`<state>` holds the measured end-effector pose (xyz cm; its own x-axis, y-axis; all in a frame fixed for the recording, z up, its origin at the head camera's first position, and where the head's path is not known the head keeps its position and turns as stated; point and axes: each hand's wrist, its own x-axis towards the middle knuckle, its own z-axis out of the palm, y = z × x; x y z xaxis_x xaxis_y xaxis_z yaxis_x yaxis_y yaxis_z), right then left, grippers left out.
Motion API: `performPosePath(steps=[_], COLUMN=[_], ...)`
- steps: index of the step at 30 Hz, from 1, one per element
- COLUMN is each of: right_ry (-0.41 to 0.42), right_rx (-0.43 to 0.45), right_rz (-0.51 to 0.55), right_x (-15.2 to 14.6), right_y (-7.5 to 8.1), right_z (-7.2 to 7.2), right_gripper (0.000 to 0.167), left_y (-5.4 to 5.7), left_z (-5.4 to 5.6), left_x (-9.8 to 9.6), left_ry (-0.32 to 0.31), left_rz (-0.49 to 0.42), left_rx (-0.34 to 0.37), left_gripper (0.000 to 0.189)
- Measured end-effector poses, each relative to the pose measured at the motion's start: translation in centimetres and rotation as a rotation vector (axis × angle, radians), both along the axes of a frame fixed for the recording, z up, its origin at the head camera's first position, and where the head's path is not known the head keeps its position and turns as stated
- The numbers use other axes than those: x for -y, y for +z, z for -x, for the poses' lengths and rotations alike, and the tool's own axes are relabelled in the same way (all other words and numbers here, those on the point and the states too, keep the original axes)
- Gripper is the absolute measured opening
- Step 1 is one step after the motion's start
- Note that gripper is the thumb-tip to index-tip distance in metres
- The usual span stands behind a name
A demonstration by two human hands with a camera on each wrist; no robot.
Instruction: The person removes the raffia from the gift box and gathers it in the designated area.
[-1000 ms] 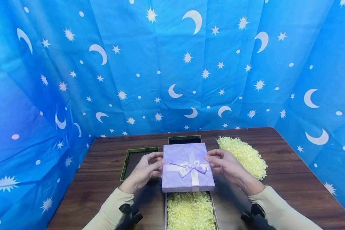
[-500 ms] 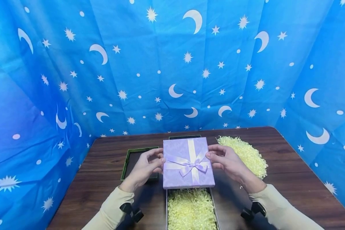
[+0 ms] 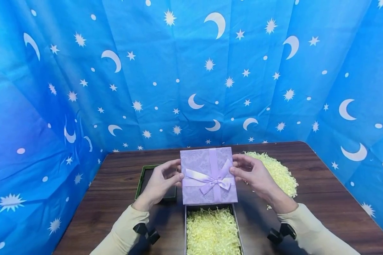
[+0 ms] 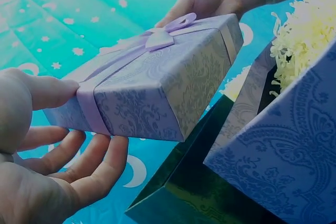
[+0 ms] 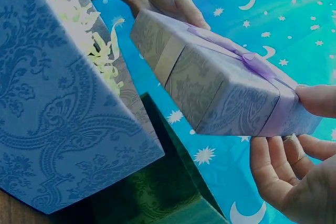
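Observation:
A lavender patterned gift box lid (image 3: 198, 193) with a ribbon bow (image 3: 215, 182) is held up in both hands, its top tilted toward me. My left hand (image 3: 159, 182) pinches the left edge, thumb on top and fingers underneath. On the opposite edge, my right hand (image 3: 258, 177) grips it the same way. In the left wrist view, the lid (image 4: 142, 87) hangs clear of the matching lavender box (image 4: 262, 161). Yellow shredded paper (image 3: 212, 230) fills that box, which stands below and nearer to me. The lid's underside is hidden.
A dark green box (image 5: 157, 192) stands behind the lavender one, hidden by the lid in the head view. Left of the lid lies a shallow green-rimmed tray or lid (image 3: 142, 177). A heap of yellow paper shreds (image 3: 281, 173) lies at the right on the wooden table (image 3: 322, 198).
Both hands have raised the lid a little and tipped its top further toward me. More of the shredded paper shows, and the green box behind has become covered.

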<state>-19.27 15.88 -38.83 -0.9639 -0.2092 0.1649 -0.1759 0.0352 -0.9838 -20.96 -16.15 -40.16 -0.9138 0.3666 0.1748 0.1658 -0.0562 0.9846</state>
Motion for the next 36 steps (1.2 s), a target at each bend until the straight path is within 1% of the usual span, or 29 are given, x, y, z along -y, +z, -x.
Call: performPosePath(steps=[3,5,8,10,14,19,25,29,36], right_ry=[-0.024,-0.049,-0.081,-0.094,-0.095,-0.085,-0.078,-0.076,-0.031], right_rx=[-0.046,-0.081,-0.135,-0.166,-0.21,-0.263,-0.296,-0.318,-0.378], right_rz=[-0.034,-0.078,-0.153,-0.186,-0.198,-0.171,-0.11,-0.087,-0.066], right_x=[-0.1,-0.2,-0.4,-0.5,-0.6,-0.6,-0.4,-0.3,-0.4], right_y=[0.2,0.3,0.6,0.7,0.8,0.6,0.4,0.4,0.1], right_z=[-0.1,-0.1,-0.2,-0.2,-0.3,-0.5,-0.9,-1.1,-1.4], right_gripper=[0.049,0.048,0.047,0.047,0.048,0.05,0.051,0.052,0.052], left_y=[0.2,0.3,0.3,0.2,0.2,0.2,0.1,0.0,-0.1], left_z=[-0.1,-0.2,-0.2,-0.2,-0.2,-0.4,-0.7,-0.6,-0.7], left_x=[0.0,0.0,0.0,0.1,0.1,0.1,0.3,0.3,0.1], left_ry=[0.016,0.033,0.07,0.097,0.135,0.154,0.148,0.131,0.077], left_rz=[0.013,0.031,0.082,0.117,0.154,0.163,0.198,0.175,0.099], left_rx=[-0.059,-0.099,-0.167,-0.207,-0.263,-0.294,-0.349,-0.394,-0.453], left_gripper=[0.055,0.054,0.054,0.053,0.052,0.051,0.046,0.045,0.046])
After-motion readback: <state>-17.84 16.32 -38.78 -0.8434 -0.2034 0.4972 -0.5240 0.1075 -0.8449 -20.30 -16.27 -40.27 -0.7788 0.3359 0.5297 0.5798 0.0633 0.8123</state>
